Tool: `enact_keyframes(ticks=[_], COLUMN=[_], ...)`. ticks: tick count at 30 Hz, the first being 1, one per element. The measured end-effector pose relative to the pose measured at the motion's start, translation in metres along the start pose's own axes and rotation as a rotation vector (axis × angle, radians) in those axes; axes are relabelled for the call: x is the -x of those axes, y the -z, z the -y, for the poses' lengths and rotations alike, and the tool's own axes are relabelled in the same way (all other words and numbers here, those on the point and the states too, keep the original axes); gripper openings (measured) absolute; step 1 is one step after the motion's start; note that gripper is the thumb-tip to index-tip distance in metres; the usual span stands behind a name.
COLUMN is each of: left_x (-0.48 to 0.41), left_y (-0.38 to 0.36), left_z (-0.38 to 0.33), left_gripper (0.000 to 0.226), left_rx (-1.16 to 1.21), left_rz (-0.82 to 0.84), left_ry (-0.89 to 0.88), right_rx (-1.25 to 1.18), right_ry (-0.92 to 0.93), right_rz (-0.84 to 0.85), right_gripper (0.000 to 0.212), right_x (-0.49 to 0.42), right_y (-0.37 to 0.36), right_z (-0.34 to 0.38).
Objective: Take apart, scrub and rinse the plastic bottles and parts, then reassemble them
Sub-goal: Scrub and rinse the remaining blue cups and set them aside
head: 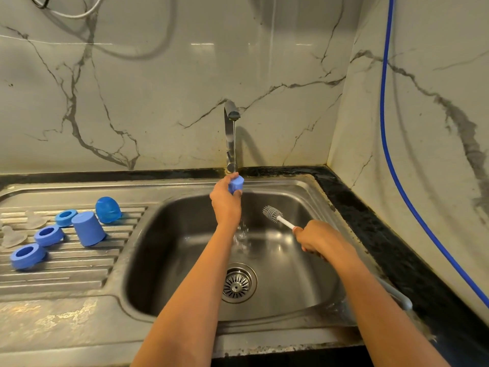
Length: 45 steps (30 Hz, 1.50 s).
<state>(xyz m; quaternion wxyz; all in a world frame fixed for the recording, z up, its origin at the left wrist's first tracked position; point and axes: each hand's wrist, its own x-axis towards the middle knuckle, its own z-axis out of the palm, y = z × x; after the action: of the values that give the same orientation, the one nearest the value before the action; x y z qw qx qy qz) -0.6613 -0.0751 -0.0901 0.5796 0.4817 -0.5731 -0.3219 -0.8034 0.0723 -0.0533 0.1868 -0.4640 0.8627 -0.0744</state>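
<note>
The left hand's (225,203) fingers (228,180) are clamped on a blue bottle (236,183) under the tap (230,133), near the sink's (164,234) back edge. The right hand (317,238) grips the brush (272,214), which is apart from the bottle, over the open basin. On the left drainer (79,266), well apart from both hands, are a cup (88,229), a cap (108,210), rings (49,235) and teats (12,235).

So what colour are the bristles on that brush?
The brush bristles are grey, best seen in the head view.
</note>
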Motion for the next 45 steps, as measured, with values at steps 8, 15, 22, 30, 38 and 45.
enact_keyframes(ticks=[8,15,22,30,38,45], left_x=[-0.005,-0.011,-0.010,-0.006,-0.005,-0.002], left_y=[0.003,0.009,0.016,0.016,0.011,0.009], left_z=[-0.003,-0.007,0.006,0.007,-0.004,-0.008], left_gripper=[0.035,0.039,0.042,0.042,0.042,0.043], left_rx=[0.837,1.339,1.272,1.258,1.090,0.236], left_rz=[-0.047,0.132,0.065,0.047,0.054,-0.044], left_ry=[0.777,1.064,1.107,1.154,1.064,0.351], right_rx=[-0.002,0.013,0.025,0.023,0.022,0.004], right_ry=[0.016,0.017,0.013,0.010,0.010,0.006], right_rz=[-0.011,0.001,0.014,0.023,0.026,0.023], right_gripper=[0.044,0.044,0.043,0.040,0.040,0.041], right_x=[-0.001,0.002,0.001,0.000,0.002,0.002], right_y=[0.000,0.002,0.002,0.002,0.004,0.003], right_z=[-0.001,0.000,0.001,0.000,0.001,0.000])
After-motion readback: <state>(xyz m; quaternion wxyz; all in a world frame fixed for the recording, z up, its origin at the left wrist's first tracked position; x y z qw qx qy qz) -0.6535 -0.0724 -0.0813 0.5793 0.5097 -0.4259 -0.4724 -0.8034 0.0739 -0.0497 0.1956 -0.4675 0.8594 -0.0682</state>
